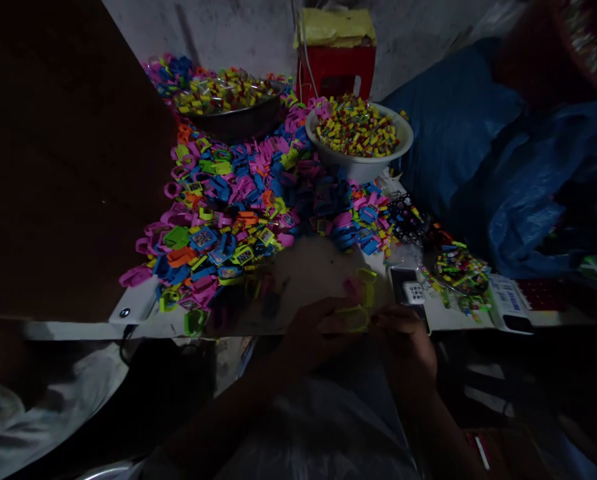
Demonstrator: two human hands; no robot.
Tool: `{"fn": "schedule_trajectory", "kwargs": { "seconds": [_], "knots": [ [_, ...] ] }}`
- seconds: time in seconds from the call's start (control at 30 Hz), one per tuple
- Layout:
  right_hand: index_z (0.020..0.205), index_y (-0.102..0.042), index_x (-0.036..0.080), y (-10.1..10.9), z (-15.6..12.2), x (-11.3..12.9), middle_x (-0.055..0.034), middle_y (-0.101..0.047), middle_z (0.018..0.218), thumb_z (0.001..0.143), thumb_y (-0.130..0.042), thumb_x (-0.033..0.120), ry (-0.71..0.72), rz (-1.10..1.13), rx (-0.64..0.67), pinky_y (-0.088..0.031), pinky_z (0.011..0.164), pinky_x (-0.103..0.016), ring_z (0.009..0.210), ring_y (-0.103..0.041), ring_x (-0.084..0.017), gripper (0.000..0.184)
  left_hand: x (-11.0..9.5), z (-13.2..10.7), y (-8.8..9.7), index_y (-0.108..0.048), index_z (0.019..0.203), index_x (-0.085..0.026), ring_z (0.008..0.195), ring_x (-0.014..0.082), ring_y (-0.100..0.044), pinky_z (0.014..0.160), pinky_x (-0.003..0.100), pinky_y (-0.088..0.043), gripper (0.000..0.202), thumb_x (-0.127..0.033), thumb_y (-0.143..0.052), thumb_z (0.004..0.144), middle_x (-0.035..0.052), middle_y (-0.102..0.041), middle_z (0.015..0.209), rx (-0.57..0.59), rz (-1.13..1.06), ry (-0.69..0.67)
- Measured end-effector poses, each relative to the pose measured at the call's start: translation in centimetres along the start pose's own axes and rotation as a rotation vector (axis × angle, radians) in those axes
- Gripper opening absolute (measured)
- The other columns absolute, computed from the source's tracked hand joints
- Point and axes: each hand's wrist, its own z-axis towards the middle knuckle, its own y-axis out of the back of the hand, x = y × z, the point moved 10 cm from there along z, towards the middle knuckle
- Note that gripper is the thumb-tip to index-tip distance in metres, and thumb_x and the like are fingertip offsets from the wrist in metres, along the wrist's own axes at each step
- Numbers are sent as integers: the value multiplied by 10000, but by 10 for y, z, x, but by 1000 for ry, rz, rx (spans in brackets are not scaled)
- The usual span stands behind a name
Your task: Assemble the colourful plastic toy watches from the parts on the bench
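Near the front edge of the table, my left hand (311, 330) is closed on a yellow-green toy watch (357, 320), its loop facing up. Just to the right of it, my right hand (409, 340) has its fingers pressed together beside the watch. Whatever those fingers hold, if anything, is too dark to make out. Right behind my hands lie another yellow-green toy watch (368, 285) and a pink piece (351, 287). A large heap of toy watches (238, 190) in pink, blue, orange and green covers the table behind and to the left.
Behind the heap stand a dark bowl (233, 121) and a white bowl (361, 163), both full of small yellow-and-red pieces. A phone (402, 280), a small dish of pieces (461, 270) and a blue plastic bag (443, 133) are on the right. A brown board (68, 167) blocks the left.
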Motion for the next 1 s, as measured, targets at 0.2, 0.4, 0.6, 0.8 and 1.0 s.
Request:
{"fn": "schedule_trajectory", "kwargs": {
  "seconds": [0.2,0.4,0.6,0.8,1.0],
  "knots": [
    [909,-571,244,-8,3,16,-56,-677,976,844,-604,203,117,-115,142,-525,719,-333,884,-651,-188,83,-2,-1,5,-676,1095,-222,1019,227,-669,892,296,-503,405,-302,-759,707,40,-725,1092,-53,37,11],
    [1017,-550,244,-18,2,23,-69,-668,982,881,-537,209,282,-251,302,-510,750,-367,895,-639,-206,141,19,0,0,-689,1075,-183,978,237,-681,845,301,-528,456,-320,-800,654,65,-737,1048,-55,-192,134],
    [863,-597,200,-46,-14,15,-45,-644,740,896,-472,225,349,-450,549,-404,581,-283,675,-594,-175,132,51,-2,-18,-685,1084,-112,927,250,-685,787,317,-528,540,-367,-799,622,98,-739,1027,106,-329,349],
    [943,-653,204,-81,-4,-17,-61,-688,879,866,-552,308,271,-426,700,-428,715,-300,827,-625,-203,164,53,5,26,-686,1101,-154,927,245,-680,795,315,-529,480,-396,-748,691,75,-733,1022,62,67,261],
    [1200,-608,220,-93,82,-83,-102,-650,1135,937,-440,325,34,-685,552,-392,896,-359,1065,-566,-256,329,-13,4,167,-556,1252,-210,1115,219,-598,970,349,-462,460,-318,-627,811,60,-631,1237,-546,551,-112]
  ]
}}
